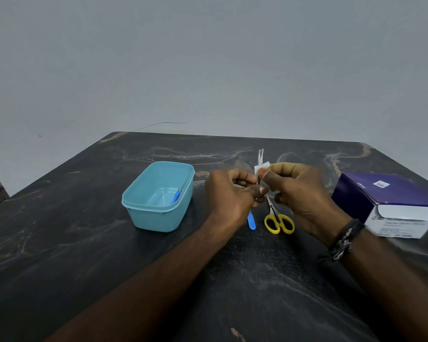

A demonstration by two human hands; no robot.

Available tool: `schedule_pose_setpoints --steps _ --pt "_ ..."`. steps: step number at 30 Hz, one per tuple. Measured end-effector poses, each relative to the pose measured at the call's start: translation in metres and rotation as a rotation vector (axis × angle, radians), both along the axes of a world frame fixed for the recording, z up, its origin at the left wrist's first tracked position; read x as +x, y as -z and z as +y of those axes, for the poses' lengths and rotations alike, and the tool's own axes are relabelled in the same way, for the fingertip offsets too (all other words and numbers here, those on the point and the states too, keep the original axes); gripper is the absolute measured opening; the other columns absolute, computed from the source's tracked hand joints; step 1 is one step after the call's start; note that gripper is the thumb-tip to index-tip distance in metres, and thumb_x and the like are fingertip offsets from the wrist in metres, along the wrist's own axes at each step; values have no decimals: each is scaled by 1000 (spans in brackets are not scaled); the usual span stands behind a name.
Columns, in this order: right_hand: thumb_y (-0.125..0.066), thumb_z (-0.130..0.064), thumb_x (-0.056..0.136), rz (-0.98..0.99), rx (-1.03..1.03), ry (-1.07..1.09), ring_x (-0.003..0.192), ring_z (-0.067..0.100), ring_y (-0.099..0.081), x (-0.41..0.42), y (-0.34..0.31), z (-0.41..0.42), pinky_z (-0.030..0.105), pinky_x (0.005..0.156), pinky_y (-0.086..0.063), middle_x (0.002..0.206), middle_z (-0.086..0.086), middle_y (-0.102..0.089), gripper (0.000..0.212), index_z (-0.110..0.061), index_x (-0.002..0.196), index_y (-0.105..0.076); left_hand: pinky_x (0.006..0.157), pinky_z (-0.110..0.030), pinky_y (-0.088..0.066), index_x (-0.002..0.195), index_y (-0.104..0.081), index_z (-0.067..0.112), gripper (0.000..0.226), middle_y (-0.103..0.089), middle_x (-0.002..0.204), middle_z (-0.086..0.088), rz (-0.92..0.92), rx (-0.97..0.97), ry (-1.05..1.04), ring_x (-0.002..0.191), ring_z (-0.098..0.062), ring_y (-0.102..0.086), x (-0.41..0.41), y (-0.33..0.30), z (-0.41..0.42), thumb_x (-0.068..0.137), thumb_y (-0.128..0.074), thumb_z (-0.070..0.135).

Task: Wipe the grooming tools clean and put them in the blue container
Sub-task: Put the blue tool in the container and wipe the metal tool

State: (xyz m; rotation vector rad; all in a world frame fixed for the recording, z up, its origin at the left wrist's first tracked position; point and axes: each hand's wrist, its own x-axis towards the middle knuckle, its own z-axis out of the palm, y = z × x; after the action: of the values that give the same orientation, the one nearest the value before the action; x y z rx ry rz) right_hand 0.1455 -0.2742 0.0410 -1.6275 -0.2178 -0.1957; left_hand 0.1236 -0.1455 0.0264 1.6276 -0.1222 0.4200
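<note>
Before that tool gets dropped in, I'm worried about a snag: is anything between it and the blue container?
Nothing visible. The tweezers are held above the table, and the container to their left is open with no lid.

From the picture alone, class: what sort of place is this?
Probably a plain room with a makeshift cleaning station: a dark marble-patterned tabletop against a bare grey wall, holding a purple-and-white box of alcohol swabs and a light blue plastic container.
</note>
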Motion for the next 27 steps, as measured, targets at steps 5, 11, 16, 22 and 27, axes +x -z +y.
schedule_pose_setpoints --steps 5,11,16,22,27 --pt "-71 -13 86 -9 -1 38 52 4 -57 0 -1 1 14 47 -43 60 -2 -64 12 -2 82 -72 58 -34 -61 81 -66 7 16 -69 75 -14 13 8 26 64 -26 -73 0 1 2 76 -79 -1" --pt "-71 -20 86 2 68 100 57 10 -45 1 -5 -6 21 47 -39 61 0 -53 12 -10 80 -72 52 -24 -58 79 -64 10 17 -67 70 -7 47 74 71 55 -14 -70 -1 4 -5 77 -79 1" --pt "-71 -12 86 -15 -25 23 50 3 -58 -1 1 3 14 47 -43 55 -5 -65 12 -6 76 -71 55 -33 -61 81 -67 3 15 -70 73 -16 13 26 2 61 -24 -73 1 1 3 75 -80 1" --pt "-72 -15 86 -19 64 87 52 8 -45 0 -3 -2 19 44 -38 57 -2 -54 14 -7 75 -71 55 -28 -60 78 -65 12 17 -68 70 -8 39 64 63 59 -19 -72 2 4 -1 76 -80 3" --pt "-71 -17 87 -6 67 83 53 10 -42 0 -3 -5 22 45 -37 58 0 -51 16 -8 74 -71 54 -26 -59 78 -65 11 18 -68 69 -7 45 64 58 57 -18 -71 3 5 -3 76 -80 3"
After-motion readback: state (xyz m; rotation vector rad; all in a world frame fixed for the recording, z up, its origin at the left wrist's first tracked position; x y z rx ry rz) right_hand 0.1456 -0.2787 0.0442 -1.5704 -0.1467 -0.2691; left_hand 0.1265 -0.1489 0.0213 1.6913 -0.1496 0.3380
